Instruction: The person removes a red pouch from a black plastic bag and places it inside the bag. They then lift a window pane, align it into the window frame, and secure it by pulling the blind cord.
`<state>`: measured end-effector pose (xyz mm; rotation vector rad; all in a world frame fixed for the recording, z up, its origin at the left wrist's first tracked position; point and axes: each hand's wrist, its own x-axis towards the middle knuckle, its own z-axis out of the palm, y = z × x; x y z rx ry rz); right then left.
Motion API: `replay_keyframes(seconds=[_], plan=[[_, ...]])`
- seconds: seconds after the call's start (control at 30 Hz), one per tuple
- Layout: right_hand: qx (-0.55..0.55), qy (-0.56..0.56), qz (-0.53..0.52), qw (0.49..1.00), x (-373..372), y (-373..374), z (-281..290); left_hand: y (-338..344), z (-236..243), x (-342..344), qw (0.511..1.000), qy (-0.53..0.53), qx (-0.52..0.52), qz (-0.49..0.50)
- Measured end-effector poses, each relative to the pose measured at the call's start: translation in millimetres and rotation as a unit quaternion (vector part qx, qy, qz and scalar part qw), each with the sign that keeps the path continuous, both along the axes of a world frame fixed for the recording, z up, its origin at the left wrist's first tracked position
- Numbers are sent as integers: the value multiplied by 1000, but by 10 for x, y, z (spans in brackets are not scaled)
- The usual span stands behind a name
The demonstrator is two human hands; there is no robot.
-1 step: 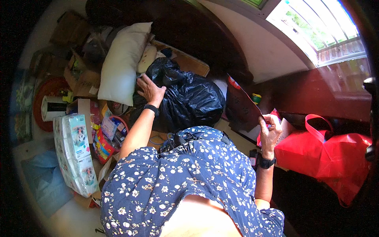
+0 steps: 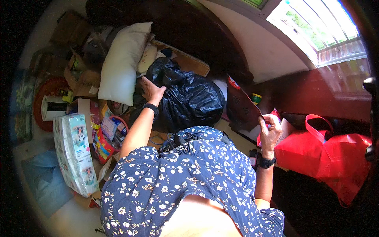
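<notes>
My left hand (image 2: 153, 91) reaches to the left side of a full black plastic bag (image 2: 193, 98), its thumb and fingers apart. Its fingertips are close against the bag, and whether they press on it I cannot tell. A white pillow (image 2: 122, 63) stands tilted just to the left of that hand. On the right, my right hand (image 2: 271, 132) pinches the lower corner of a thin dark red sheet (image 2: 241, 104), like a card or folder, with a brighter red upper edge. The sheet is held up at a slant, to the right of the bag.
A red carrier bag (image 2: 316, 154) sits at the right. At the left are a plastic-wrapped tissue pack (image 2: 75, 154), an open cardboard box (image 2: 85, 81), a container of colourful small packages (image 2: 110, 134) and a blue bag (image 2: 45, 177). A dark wooden headboard (image 2: 177, 31) rises behind.
</notes>
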<state>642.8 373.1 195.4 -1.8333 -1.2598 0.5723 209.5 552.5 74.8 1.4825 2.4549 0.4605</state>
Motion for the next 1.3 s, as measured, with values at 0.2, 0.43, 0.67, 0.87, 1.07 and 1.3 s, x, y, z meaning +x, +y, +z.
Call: replay_keyframes(seconds=[0.2,0.43,0.67,0.87,1.07,1.3], plan=[[29,-5,19,999,-43,-5,-78,165,-437,-334,966,-126,-195,-114],[23,-32,6,999,-113,-22,-90,55,-435,-423,875,-462,-48,-132],[25,0,-1,1000,-128,-31,-175,-50,-37,-626,811,-553,-155,-114],[21,12,-32,999,-143,-37,-258,24,324,-579,736,-646,-173,-107],[49,8,-51,997,-130,11,-246,207,602,-414,729,-678,-58,-71],[77,-5,-66,995,-116,135,-200,240,1175,-14,729,-678,25,-96]])
